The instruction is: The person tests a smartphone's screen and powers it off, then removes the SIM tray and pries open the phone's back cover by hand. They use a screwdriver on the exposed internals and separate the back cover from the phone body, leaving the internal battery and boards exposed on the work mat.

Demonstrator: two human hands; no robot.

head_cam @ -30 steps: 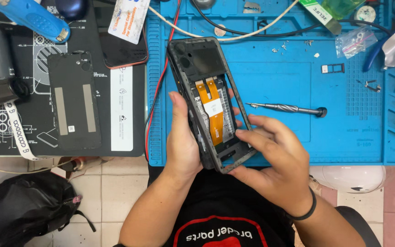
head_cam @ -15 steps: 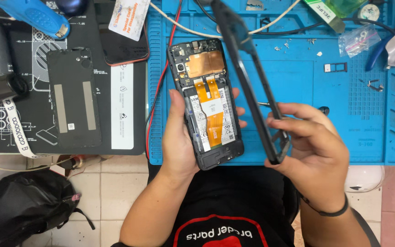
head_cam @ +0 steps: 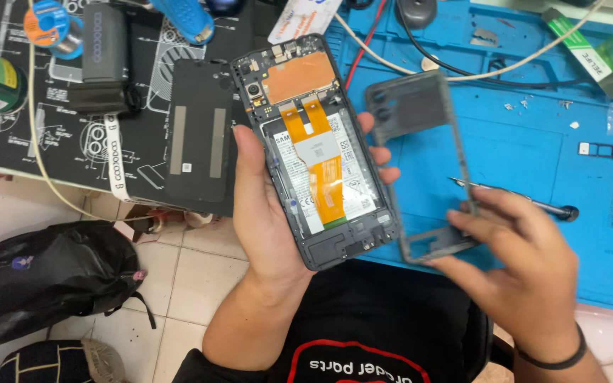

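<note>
My left hand grips an opened phone from below, its back facing up. The phone shows a copper shield at the top, orange flex cables and a white battery. My right hand holds a dark grey plastic inner frame by its lower end, just right of the phone and apart from it. The frame hangs over the blue work mat.
A black back cover lies on the dark printed mat to the left. A screwdriver rests on the blue mat behind my right hand. Cables, a solder spool, a green bottle and small parts crowd the far edge. A black bag sits on the tiled floor.
The grey frame has come off the phone: my right hand lifted it away to the right. The phone's inner parts are now uncovered in my left hand.
</note>
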